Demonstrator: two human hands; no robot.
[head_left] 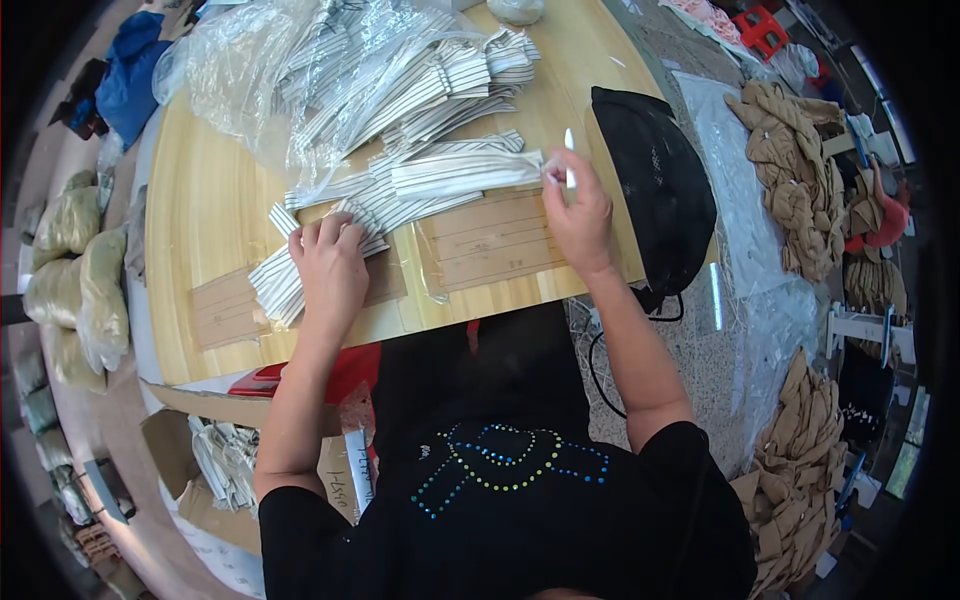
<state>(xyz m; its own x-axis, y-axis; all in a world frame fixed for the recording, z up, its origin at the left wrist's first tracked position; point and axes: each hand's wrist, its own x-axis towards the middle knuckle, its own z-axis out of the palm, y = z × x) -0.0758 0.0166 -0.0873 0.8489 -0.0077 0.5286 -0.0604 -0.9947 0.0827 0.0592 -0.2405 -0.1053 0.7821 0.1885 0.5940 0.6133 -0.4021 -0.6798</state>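
Note:
My right hand [580, 215] pinches the end of a striped fabric strip [465, 175], pale with dark lines. A slim white pen [570, 150] sticks up between the same fingers. The strip stretches left over other striped pieces. My left hand [332, 265] is curled over a small stack of striped strips [277, 283] near the table's front edge, fingertips bent down on it. Beneath the strips lies a brown cardboard template [495, 243] with ruled lines, partly covered by clear tape; another piece of ruled cardboard [225, 310] shows to the left of my left hand.
A heap of striped pieces [440, 85] under clear plastic [245, 85] covers the far part of the wooden table [195, 215]. A black bag [655, 190] sits at its right edge. Below left stands an open carton [165, 455] with striped cloth. Brown garments [790, 170] are piled right.

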